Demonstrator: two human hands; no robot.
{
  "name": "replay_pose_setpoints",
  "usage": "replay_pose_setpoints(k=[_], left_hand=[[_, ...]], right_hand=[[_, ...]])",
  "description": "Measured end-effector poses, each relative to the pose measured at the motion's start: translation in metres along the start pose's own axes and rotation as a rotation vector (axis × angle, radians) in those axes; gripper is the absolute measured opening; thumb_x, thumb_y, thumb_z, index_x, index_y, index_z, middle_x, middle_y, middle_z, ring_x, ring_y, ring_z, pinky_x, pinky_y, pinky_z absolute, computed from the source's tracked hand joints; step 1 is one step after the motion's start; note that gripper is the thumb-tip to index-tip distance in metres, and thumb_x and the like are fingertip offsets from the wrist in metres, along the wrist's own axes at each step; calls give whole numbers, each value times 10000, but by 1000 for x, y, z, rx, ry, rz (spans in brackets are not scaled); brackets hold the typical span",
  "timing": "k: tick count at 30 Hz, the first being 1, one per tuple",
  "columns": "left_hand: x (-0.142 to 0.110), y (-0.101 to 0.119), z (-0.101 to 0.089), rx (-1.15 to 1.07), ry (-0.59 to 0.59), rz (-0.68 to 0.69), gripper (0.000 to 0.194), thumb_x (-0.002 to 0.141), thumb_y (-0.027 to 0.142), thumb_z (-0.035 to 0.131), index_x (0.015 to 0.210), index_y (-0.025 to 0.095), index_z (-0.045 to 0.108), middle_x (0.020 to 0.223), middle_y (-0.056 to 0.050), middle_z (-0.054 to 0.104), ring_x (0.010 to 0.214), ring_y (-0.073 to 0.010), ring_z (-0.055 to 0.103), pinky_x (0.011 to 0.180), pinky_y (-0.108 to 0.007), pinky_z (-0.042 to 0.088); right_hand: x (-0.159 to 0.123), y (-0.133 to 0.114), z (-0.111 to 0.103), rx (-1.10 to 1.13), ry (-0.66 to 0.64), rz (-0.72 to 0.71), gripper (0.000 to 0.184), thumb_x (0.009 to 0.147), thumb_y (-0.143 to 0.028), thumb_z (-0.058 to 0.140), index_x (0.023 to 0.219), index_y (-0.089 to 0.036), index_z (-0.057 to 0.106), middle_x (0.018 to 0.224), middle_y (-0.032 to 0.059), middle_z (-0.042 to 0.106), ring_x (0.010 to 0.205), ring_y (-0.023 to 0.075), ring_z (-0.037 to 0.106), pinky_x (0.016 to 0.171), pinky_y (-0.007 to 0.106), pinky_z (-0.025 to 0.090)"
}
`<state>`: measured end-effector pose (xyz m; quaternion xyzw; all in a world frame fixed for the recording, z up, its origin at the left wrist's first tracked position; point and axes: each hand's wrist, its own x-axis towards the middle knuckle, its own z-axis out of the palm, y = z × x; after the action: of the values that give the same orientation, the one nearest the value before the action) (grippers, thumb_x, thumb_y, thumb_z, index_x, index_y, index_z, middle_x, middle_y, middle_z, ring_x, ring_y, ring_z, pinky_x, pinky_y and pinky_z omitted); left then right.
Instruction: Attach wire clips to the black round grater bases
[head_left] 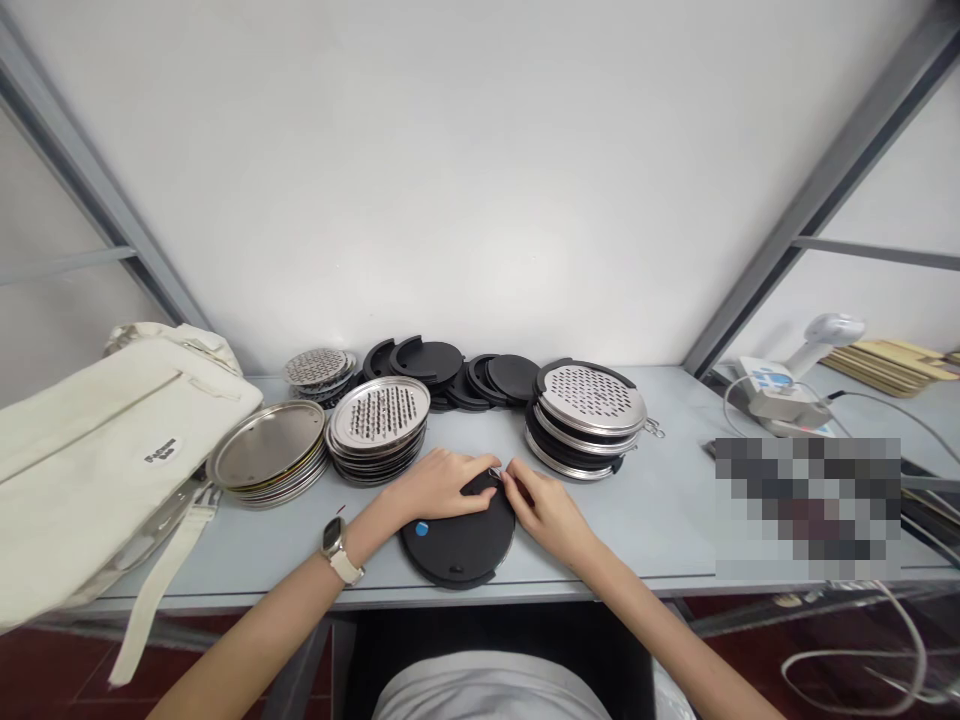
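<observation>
A black round plate [461, 540] with a blue dot sticker lies near the table's front edge. My left hand [442, 485] reaches across its upper part, with thumb and index finger closing at the far right edge. There a small metal clasp [495, 474] shows between my two hands. My right hand [541, 505] pinches at this clasp from the right; its fingertips partly hide it. Behind to the left stands a stack of round metal graters [379, 412]. To the right is a stack of graters fitted with black rims [592, 400], with a metal clasp hanging at its side.
A stack of plain metal discs [270, 445] stands at the left, beside a cream backpack [127, 460]. Small perforated discs [319, 368] and black round parts [431, 362] line the wall. A white scanner [817, 350] on a stand and brown sheets [892, 365] are at the right.
</observation>
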<state>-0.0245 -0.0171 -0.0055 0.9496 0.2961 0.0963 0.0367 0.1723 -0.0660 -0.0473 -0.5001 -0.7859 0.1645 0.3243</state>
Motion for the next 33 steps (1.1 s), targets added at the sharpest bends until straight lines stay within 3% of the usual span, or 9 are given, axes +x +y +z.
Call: replay_pose_setpoints(k=[9,15,33], left_hand=[[0,0,0,0,1,-7,333,911,341,498,1228,240,503,841,-16,704,727,-216,671,609,-264,388],[1,0,-1,-5,-2,17,254,914,322,489,1141,231,555,828,-14,702,727,-206,671,598,-257,381],[0,-1,1,-123,19,26,371,908,291,494,1274,262,550,1013,-26,720,862,-202,682,724,-248,447]], right_hand=[[3,3,2,-23,1,37,218,984,-310,368,787,-238,427,597,-43,470,502,139,444,516,229,307],[3,2,2,-37,-2,13,212,989,-300,350,803,-237,430,608,-34,485,509,146,462,526,237,315],[1,2,3,-101,18,15,220,979,-255,346,785,-226,443,613,-17,535,526,154,520,533,249,307]])
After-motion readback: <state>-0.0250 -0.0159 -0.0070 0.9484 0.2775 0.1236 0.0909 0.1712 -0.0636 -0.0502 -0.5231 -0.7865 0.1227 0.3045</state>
